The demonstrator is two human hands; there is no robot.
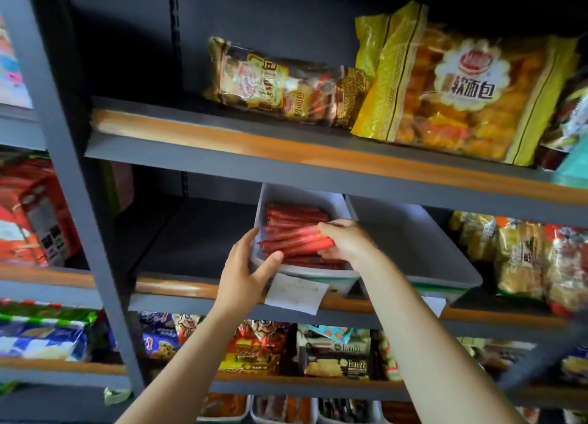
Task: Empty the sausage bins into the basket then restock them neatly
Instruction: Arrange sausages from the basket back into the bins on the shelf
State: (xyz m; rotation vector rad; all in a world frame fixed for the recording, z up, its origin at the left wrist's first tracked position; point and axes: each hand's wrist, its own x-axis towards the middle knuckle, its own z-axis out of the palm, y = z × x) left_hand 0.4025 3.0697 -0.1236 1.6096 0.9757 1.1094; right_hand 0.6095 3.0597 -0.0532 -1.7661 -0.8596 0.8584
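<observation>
The fingers (334,228) of the right hand (346,242) are curled over a bundle of red sausages (299,240), gripping the sticks near their right ends and holding them just above the layer already lying in the left bin (305,272). The left hand (251,264) grips that bin's front left corner, thumb hooked over the rim and fingers wrapped on the outside wall, steadying it on the middle shelf (178,288). A white paper label (296,293) hangs from the bin's front edge. Just beside it on the right stands the second bin (423,248), grey, its visible floor bare; no sausages show in it. Judging by this, the work appears to be in the restocking stage: the left bin holds sticks lying side by side in a fairly orderly row, while the right bin looks yet to be filled. It cannot be settled from this view alone whether the held bundle is going in or coming out. The basket named in the task is not in view. Further back and above, the upper shelf (222,127) carries a clear pack of small breads (286,83) and a large yellow bread bag (461,89), touching one another. To the right of the bins stand more packaged snacks (525,264); lower shelves hold biscuit packs (337,353).
</observation>
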